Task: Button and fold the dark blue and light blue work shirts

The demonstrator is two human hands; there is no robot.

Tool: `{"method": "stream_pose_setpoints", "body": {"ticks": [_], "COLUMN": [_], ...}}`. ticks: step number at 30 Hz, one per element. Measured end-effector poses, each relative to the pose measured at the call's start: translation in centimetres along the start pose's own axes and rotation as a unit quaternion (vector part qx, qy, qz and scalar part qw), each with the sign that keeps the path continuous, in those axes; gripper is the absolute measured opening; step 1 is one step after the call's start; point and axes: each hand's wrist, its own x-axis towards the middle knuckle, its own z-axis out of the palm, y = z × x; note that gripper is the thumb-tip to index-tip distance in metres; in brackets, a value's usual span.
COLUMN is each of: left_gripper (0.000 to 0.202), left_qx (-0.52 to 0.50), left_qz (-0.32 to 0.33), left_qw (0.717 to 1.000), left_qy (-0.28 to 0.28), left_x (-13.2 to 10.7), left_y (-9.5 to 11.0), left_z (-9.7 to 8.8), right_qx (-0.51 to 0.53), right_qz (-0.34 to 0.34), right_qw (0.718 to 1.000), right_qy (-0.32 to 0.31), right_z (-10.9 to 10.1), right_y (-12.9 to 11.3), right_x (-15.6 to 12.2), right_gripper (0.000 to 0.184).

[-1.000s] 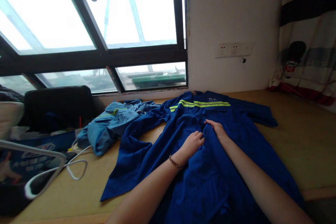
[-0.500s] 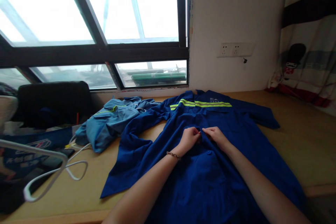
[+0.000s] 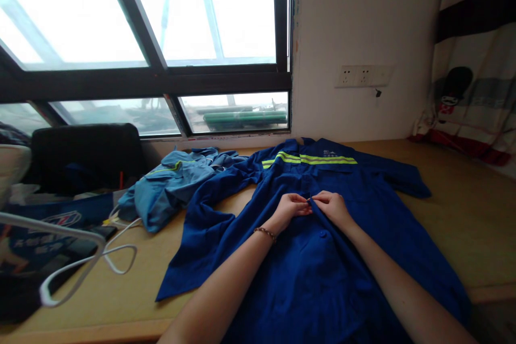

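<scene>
A dark blue work jacket (image 3: 387, 226) with a yellow and grey reflective stripe across its chest lies spread on the table, front up. My left hand (image 3: 293, 208), with a beaded bracelet at its wrist, pinches the jacket's front placket. Close beside it, my right hand (image 3: 331, 207) pinches the placket's other edge. The fingertips of both hands nearly meet, and what lies between them is too small to make out. Just below the hands a blue button (image 3: 323, 234) shows on the front.
A lighter blue garment (image 3: 161, 193) lies crumpled at the left. White cable or tubing (image 3: 76, 234) curves over the table's left side. Beyond it are a black chair back (image 3: 86, 156) and a printed bag (image 3: 60, 220). A window and a wall with sockets (image 3: 363, 76) stand behind.
My fingers have shifted slightly at the placket, the right hand rising a little and the left fingers extending toward it. The jacket lies almost as before.
</scene>
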Motion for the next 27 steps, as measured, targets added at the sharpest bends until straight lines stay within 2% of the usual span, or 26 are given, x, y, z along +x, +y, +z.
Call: {"method": "stream_pose_setpoints", "body": {"ticks": [2, 6, 8, 11, 14, 17, 21, 25, 27], "left_gripper": [0.018, 0.021, 0.023, 0.03, 0.03, 0.025, 0.019, 0.012, 0.012], "left_qx": [-0.006, 0.02, 0.033, 0.075, 0.152, 0.188, 0.178, 0.121, 0.093], "left_qz": [0.008, 0.022, 0.023, 0.037, 0.073, 0.093, 0.093, 0.076, 0.068], "left_qw": [1.0, 0.999, 0.999, 0.996, 0.983, 0.971, 0.969, 0.975, 0.979], "left_qy": [0.008, 0.014, 0.017, 0.034, 0.079, 0.118, 0.141, 0.171, 0.168], "left_x": [0.0, -0.2, -0.3, -0.2, 0.1, 0.5, 0.6, 0.2, 0.0], "left_y": [0.0, 0.1, 0.2, -0.1, -0.8, -1.5, -1.8, -1.5, -1.3], "left_z": [0.0, 0.3, 0.5, 0.8, 0.9, 0.7, 0.7, 1.0, 1.1], "right_qx": [-0.006, 0.059, 0.069, 0.017, -0.051, -0.066, -0.053, -0.046, -0.043], "right_qz": [0.007, 0.1, 0.12, 0.073, 0.017, 0.009, 0.004, 0.002, -0.001], "right_qw": [1.0, 0.993, 0.99, 0.997, 0.999, 0.998, 0.999, 0.998, 0.998], "right_qy": [0.009, -0.015, -0.021, -0.015, 0.0, 0.002, -0.009, -0.03, -0.041], "right_z": [0.0, 0.2, 0.3, 0.4, 0.6, 0.8, 0.9, 0.9, 0.9], "right_y": [-0.2, -0.2, 0.0, 0.2, 0.3, 0.3, 0.3, 0.3, 0.2], "right_x": [-0.1, -0.1, -0.1, -0.1, -0.2, -0.3, -0.2, -0.2, -0.2], "right_gripper": [0.016, 0.015, 0.017, 0.014, 0.01, 0.01, 0.01, 0.01, 0.011]}}
